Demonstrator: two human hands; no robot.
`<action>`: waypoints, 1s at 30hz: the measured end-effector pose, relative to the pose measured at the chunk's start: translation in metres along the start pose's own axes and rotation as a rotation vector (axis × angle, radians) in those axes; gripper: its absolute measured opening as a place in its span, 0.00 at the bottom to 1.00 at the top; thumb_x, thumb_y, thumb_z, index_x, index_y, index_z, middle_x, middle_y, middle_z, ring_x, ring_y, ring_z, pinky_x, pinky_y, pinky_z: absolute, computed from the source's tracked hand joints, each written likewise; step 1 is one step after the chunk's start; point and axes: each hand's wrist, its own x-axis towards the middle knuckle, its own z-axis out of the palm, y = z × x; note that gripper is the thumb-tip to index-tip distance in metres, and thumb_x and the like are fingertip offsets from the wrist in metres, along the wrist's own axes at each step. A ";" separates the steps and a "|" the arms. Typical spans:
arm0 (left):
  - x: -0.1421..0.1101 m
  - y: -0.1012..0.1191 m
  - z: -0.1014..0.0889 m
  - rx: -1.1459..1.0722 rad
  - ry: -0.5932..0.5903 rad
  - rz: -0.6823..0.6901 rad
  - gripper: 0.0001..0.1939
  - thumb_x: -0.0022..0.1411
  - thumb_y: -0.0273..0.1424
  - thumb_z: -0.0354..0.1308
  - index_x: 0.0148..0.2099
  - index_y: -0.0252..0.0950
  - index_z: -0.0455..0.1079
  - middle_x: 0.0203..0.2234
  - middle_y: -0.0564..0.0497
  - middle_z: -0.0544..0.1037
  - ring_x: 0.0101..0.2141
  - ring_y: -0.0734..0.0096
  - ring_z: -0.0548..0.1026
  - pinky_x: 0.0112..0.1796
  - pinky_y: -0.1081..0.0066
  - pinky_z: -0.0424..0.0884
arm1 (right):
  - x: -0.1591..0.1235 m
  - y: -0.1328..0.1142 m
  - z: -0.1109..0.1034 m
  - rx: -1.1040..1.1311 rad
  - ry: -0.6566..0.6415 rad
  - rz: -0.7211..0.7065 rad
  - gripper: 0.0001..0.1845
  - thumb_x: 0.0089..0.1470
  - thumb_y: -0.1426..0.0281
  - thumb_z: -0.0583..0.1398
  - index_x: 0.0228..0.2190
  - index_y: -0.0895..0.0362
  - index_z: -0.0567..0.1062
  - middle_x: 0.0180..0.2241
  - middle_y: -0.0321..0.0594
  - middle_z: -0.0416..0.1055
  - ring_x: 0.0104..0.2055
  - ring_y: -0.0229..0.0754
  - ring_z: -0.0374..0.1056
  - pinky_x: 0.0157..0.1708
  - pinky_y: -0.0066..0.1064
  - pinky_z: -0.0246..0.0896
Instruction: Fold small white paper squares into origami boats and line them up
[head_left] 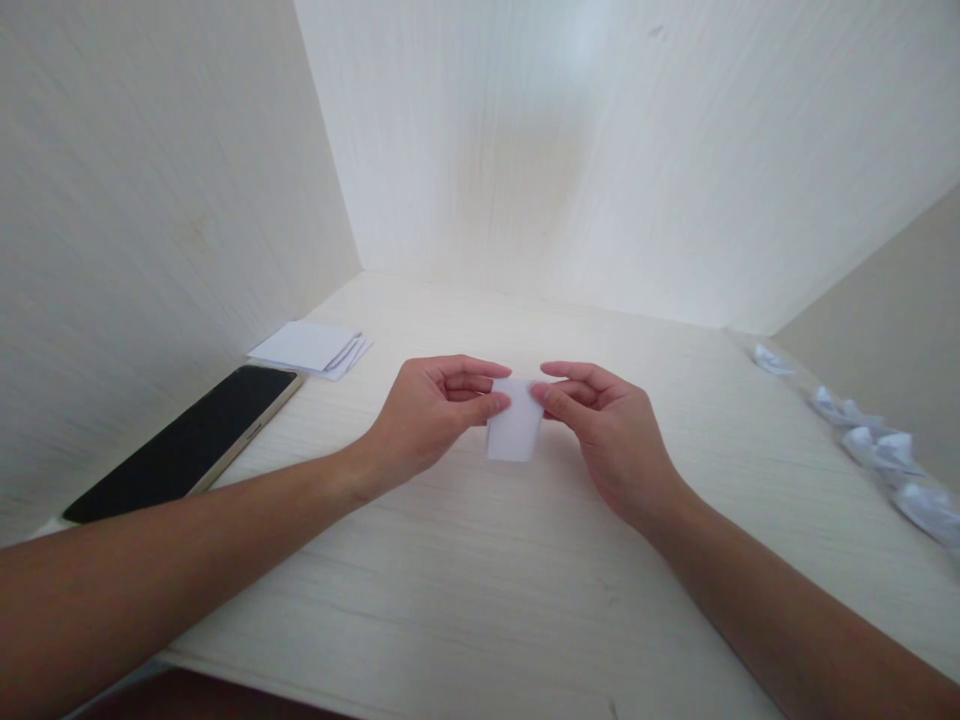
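Note:
A small white piece of paper is held upright between my two hands, over the middle of the table. My left hand pinches its left edge near the top, thumb in front and fingers behind. On the other side, my right hand grips the upper right edge with thumb and fingers, its index finger lifted above the paper. Whether the paper is folded in layers, I cannot tell. The fingers behind it are partly hidden.
On the pale wooden table, a stack of white paper sheets lies at the back left. In front of it is a black-screened phone, partly behind my left forearm. Several folded white paper pieces line the right side. Pale walls enclose the table.

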 end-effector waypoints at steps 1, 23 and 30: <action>0.000 0.000 0.000 -0.006 -0.005 0.003 0.14 0.49 0.25 0.76 0.40 0.33 0.83 0.31 0.49 0.86 0.33 0.70 0.84 0.36 0.73 0.83 | 0.000 -0.001 0.000 -0.003 -0.002 -0.008 0.19 0.44 0.65 0.76 0.38 0.55 0.82 0.28 0.34 0.82 0.32 0.38 0.74 0.46 0.39 0.69; -0.008 0.010 0.001 0.155 -0.087 -0.031 0.09 0.57 0.35 0.72 0.37 0.35 0.81 0.29 0.51 0.83 0.30 0.73 0.80 0.27 0.78 0.76 | -0.012 -0.021 0.007 -0.103 -0.151 -0.003 0.19 0.47 0.65 0.73 0.40 0.58 0.76 0.24 0.33 0.78 0.27 0.36 0.71 0.32 0.31 0.65; -0.009 0.022 0.004 0.257 -0.118 -0.163 0.06 0.60 0.32 0.68 0.33 0.35 0.80 0.24 0.52 0.81 0.26 0.75 0.77 0.22 0.80 0.70 | -0.016 -0.026 0.008 -0.144 -0.204 0.059 0.20 0.46 0.67 0.73 0.40 0.58 0.75 0.22 0.32 0.76 0.24 0.34 0.66 0.26 0.28 0.58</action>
